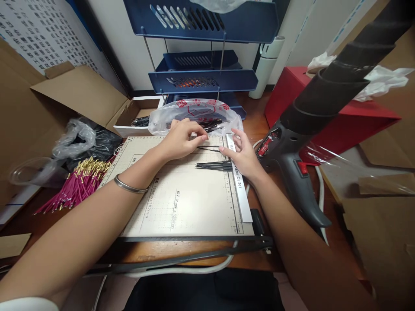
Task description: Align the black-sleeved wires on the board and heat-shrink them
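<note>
One left hand point(187, 137) and one right hand point(240, 155) work over one paper cutter point(191, 203). The left hand's fingers curl with the thumb close to them; whether they grip anything cannot be told. The right hand's thumb meets the right ends of what look like two thin black wires point(209, 147), which lie between the hands; whether it pinches or presses them cannot be told. One group of black wires point(212, 166), too dense to count, lies on the cutter just below that thumb. Beyond both hands sits one clear plastic bag point(196, 110) with red print. Left of the left forearm is one heap of uncounted magenta wires point(81, 185); right of the right hand stands one grey power tool point(292, 147).
</note>
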